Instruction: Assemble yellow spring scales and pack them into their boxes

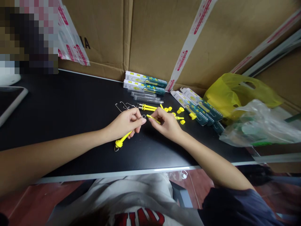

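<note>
My left hand (129,121) is closed around a slim yellow plastic rod (126,136). A collar and a wire loop (116,148) stick out below the hand, and a small wire ring (143,116) shows at its fingertips. Close to that ring, my right hand (169,125) pinches a thin yellow plastic piece (153,119), its tip pointing left. Whether tip and ring touch I cannot tell. Just beyond the hands lie yellow rods with metal ends (148,107), several bent wire hooks (122,106) and loose yellow caps (180,110).
Clear plastic tubes (147,96) lie before two printed boxes (144,86) at the back. More printed boxes (197,106) rest at the right, beside a yellow bag (221,91) and a clear bag (258,125). Large cartons (155,37) wall the back. A phone-like device (11,100) lies at left.
</note>
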A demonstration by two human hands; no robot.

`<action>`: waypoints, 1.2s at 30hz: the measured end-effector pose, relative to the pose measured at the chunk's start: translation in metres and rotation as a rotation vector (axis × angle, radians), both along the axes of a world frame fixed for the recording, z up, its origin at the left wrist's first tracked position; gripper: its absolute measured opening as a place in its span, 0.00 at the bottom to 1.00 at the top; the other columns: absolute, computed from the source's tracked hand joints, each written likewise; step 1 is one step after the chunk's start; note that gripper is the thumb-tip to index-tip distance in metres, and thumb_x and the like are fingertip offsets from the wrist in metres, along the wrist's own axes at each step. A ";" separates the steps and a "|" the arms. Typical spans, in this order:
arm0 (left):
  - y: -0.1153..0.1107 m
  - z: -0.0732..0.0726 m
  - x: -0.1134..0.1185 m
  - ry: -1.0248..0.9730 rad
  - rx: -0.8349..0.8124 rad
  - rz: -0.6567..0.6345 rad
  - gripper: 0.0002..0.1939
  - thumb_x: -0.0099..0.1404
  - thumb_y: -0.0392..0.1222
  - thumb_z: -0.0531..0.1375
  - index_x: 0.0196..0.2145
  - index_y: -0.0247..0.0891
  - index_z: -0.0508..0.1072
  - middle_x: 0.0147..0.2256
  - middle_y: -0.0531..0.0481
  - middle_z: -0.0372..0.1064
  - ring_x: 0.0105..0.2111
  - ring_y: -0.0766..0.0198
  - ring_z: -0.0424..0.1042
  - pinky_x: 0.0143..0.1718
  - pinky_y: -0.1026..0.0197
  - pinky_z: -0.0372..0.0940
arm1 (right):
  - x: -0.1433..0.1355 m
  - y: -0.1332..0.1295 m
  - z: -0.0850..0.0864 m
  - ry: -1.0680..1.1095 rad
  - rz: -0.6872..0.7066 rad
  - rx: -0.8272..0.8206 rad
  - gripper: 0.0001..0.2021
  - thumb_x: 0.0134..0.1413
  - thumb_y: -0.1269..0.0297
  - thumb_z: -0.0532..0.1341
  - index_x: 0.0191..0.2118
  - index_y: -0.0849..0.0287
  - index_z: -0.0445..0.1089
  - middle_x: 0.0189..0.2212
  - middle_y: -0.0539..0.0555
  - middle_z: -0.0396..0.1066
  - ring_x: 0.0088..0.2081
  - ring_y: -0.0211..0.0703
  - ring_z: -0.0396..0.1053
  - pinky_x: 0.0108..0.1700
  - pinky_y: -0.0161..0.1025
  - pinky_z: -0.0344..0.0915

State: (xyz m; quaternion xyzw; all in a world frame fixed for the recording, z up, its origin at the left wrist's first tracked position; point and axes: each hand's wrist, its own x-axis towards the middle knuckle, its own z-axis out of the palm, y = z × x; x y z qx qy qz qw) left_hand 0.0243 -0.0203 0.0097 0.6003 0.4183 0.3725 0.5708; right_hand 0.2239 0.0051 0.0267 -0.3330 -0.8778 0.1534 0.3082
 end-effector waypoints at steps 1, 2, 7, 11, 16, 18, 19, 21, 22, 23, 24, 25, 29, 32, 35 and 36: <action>0.000 0.000 0.000 0.004 0.002 -0.001 0.10 0.65 0.42 0.57 0.29 0.39 0.58 0.18 0.59 0.66 0.11 0.73 0.61 0.10 0.72 0.58 | 0.000 0.000 0.000 -0.001 0.003 -0.004 0.07 0.60 0.65 0.57 0.31 0.58 0.61 0.21 0.45 0.59 0.21 0.30 0.54 0.24 0.30 0.53; 0.000 0.001 0.000 0.008 0.003 -0.003 0.11 0.65 0.42 0.58 0.29 0.39 0.58 0.18 0.59 0.66 0.11 0.73 0.61 0.10 0.72 0.58 | 0.000 0.000 -0.001 -0.003 0.007 -0.007 0.07 0.60 0.65 0.57 0.31 0.58 0.61 0.21 0.45 0.59 0.21 0.30 0.55 0.24 0.30 0.53; -0.001 0.000 0.001 0.025 0.003 -0.006 0.11 0.64 0.43 0.58 0.29 0.39 0.58 0.18 0.59 0.66 0.12 0.73 0.61 0.11 0.71 0.58 | -0.001 -0.001 -0.001 -0.006 0.019 -0.001 0.06 0.59 0.65 0.58 0.31 0.58 0.61 0.21 0.45 0.60 0.21 0.30 0.56 0.24 0.30 0.53; -0.001 0.000 0.001 0.038 0.000 -0.003 0.11 0.64 0.43 0.58 0.29 0.39 0.58 0.18 0.60 0.66 0.12 0.73 0.61 0.11 0.71 0.58 | -0.001 -0.001 -0.001 -0.001 0.024 0.014 0.07 0.59 0.66 0.58 0.30 0.58 0.61 0.21 0.45 0.61 0.21 0.30 0.56 0.24 0.29 0.53; 0.000 0.000 0.001 0.047 0.010 0.006 0.11 0.64 0.42 0.58 0.29 0.39 0.58 0.18 0.60 0.66 0.12 0.73 0.61 0.11 0.71 0.58 | -0.002 -0.002 -0.001 -0.024 0.013 0.031 0.07 0.58 0.67 0.58 0.29 0.58 0.61 0.21 0.45 0.61 0.21 0.30 0.55 0.24 0.29 0.53; -0.001 0.000 0.001 0.056 0.013 0.008 0.11 0.64 0.42 0.58 0.29 0.39 0.58 0.18 0.60 0.66 0.12 0.73 0.61 0.11 0.71 0.57 | -0.002 -0.002 0.000 -0.035 0.007 0.031 0.06 0.58 0.67 0.58 0.29 0.58 0.61 0.21 0.45 0.61 0.21 0.30 0.55 0.24 0.29 0.52; -0.001 0.001 0.001 0.060 0.013 0.008 0.11 0.64 0.42 0.58 0.29 0.39 0.58 0.17 0.60 0.66 0.12 0.73 0.61 0.11 0.71 0.57 | -0.002 -0.002 0.000 -0.039 0.004 0.031 0.06 0.57 0.67 0.58 0.29 0.58 0.61 0.21 0.45 0.61 0.21 0.30 0.55 0.24 0.29 0.52; -0.001 0.001 0.001 0.068 0.014 0.010 0.11 0.64 0.42 0.57 0.28 0.39 0.58 0.17 0.60 0.65 0.11 0.73 0.60 0.11 0.71 0.56 | -0.002 -0.002 0.000 -0.049 -0.001 0.029 0.06 0.58 0.67 0.57 0.29 0.58 0.61 0.21 0.45 0.61 0.21 0.30 0.55 0.25 0.29 0.52; -0.001 0.001 0.002 0.071 0.015 0.011 0.11 0.64 0.41 0.57 0.28 0.39 0.58 0.17 0.60 0.65 0.11 0.73 0.60 0.11 0.71 0.56 | -0.003 -0.002 0.000 -0.053 -0.003 0.030 0.06 0.58 0.67 0.57 0.29 0.58 0.61 0.21 0.45 0.61 0.21 0.31 0.55 0.25 0.29 0.52; -0.001 0.002 0.002 0.074 0.018 0.013 0.11 0.64 0.41 0.57 0.28 0.39 0.58 0.17 0.60 0.65 0.11 0.73 0.60 0.11 0.72 0.56 | -0.003 -0.002 0.000 -0.057 -0.005 0.033 0.06 0.58 0.67 0.57 0.29 0.58 0.61 0.21 0.45 0.61 0.21 0.31 0.55 0.25 0.29 0.52; -0.001 0.001 0.002 0.075 0.022 0.015 0.11 0.64 0.41 0.57 0.28 0.39 0.58 0.17 0.60 0.65 0.11 0.73 0.60 0.11 0.71 0.56 | -0.003 -0.002 0.000 -0.063 -0.004 0.039 0.07 0.58 0.67 0.57 0.29 0.58 0.61 0.21 0.45 0.61 0.21 0.30 0.54 0.25 0.29 0.52; -0.001 0.001 0.002 0.076 0.026 0.018 0.11 0.64 0.42 0.57 0.28 0.39 0.58 0.17 0.60 0.65 0.11 0.73 0.60 0.11 0.71 0.56 | -0.003 -0.002 0.000 -0.070 -0.004 0.046 0.07 0.57 0.67 0.57 0.29 0.58 0.61 0.21 0.45 0.61 0.20 0.30 0.54 0.25 0.29 0.52; 0.000 -0.002 0.002 0.081 0.034 0.024 0.11 0.64 0.43 0.57 0.29 0.40 0.58 0.17 0.60 0.65 0.12 0.73 0.61 0.11 0.71 0.56 | -0.002 -0.003 -0.002 -0.119 -0.013 0.089 0.06 0.58 0.67 0.57 0.29 0.58 0.61 0.21 0.46 0.63 0.20 0.31 0.55 0.25 0.29 0.51; 0.000 -0.004 0.001 0.087 0.031 0.029 0.11 0.64 0.43 0.58 0.29 0.40 0.58 0.18 0.60 0.65 0.12 0.73 0.60 0.11 0.71 0.56 | -0.001 -0.002 -0.002 -0.177 -0.019 0.121 0.07 0.59 0.66 0.56 0.29 0.58 0.61 0.21 0.47 0.65 0.21 0.31 0.58 0.25 0.30 0.50; -0.001 -0.005 0.002 0.099 0.035 0.044 0.11 0.64 0.44 0.58 0.29 0.40 0.59 0.18 0.60 0.64 0.12 0.73 0.60 0.11 0.71 0.56 | 0.000 -0.002 0.000 -0.216 0.006 0.153 0.06 0.59 0.66 0.56 0.30 0.58 0.62 0.21 0.47 0.63 0.21 0.31 0.57 0.25 0.30 0.50; -0.002 -0.004 0.002 0.106 0.040 0.047 0.11 0.64 0.44 0.58 0.29 0.40 0.59 0.19 0.59 0.64 0.12 0.74 0.60 0.11 0.71 0.56 | 0.000 -0.003 0.001 -0.222 0.019 0.143 0.06 0.58 0.67 0.56 0.30 0.58 0.62 0.20 0.46 0.63 0.21 0.31 0.57 0.25 0.30 0.50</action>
